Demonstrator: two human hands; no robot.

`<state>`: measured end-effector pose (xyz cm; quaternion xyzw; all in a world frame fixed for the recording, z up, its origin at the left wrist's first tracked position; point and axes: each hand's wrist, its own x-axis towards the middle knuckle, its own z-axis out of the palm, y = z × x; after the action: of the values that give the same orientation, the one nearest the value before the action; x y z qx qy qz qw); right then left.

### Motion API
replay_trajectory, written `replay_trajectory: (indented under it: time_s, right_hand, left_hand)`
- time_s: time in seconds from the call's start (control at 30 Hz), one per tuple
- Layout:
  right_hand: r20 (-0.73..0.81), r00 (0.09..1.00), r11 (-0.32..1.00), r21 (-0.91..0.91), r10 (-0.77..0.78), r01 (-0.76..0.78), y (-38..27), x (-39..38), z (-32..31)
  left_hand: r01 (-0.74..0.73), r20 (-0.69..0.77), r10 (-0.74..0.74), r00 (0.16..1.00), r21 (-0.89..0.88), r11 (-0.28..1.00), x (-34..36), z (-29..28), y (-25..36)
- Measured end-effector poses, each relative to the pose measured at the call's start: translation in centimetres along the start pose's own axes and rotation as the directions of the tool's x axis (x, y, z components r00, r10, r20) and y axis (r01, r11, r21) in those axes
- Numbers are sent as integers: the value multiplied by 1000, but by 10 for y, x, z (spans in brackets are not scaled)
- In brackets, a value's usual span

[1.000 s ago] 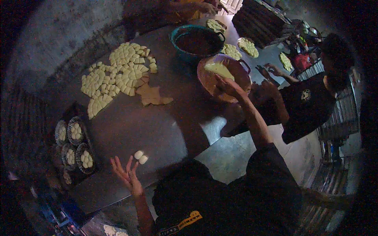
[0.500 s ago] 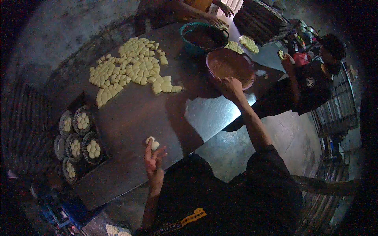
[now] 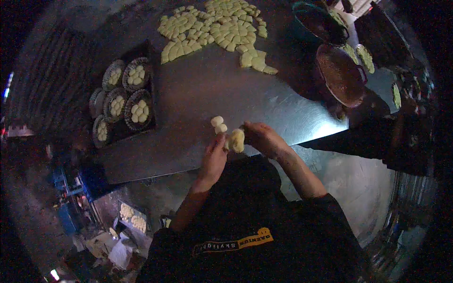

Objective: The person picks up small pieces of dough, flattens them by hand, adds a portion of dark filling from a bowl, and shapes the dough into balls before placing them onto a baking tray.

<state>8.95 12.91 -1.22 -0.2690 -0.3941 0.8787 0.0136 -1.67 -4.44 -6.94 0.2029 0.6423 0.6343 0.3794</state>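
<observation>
Close in front of me, at the table's near edge, my left hand holds a flattened piece of pale dough by its fingertips. My right hand is just right of that dough with its fingers curled together; whatever they pinch is too small to make out. Two small round dough balls rest on the metal table just beyond my left fingers. Farther right stands a wide round bowl with a brown filling in it.
Many cut dough pieces cover the table's far side. At left, a dark tray holds several fluted tins with clustered dough balls. A second, dark bowl stands behind the filling bowl. Another tray of dough is low at left.
My right hand has left the filling bowl and come back beside my left hand. My left hand now holds up a piece of dough. The view has swung, shifting the table's contents.
</observation>
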Motion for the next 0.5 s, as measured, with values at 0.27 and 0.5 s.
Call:
replay_trajectory:
  time_s: [0.27,0.5]
  right_hand:
    - [442,688,-129,-880,-575,458,-19,3,-15]
    - [333,891,377,-818,-308,436,-52,-24,-13]
  left_hand:
    - [-40,-119,19,993,-174,984,2,53,49]
    - [72,-145,-141,979,-401,913,12,61,30]
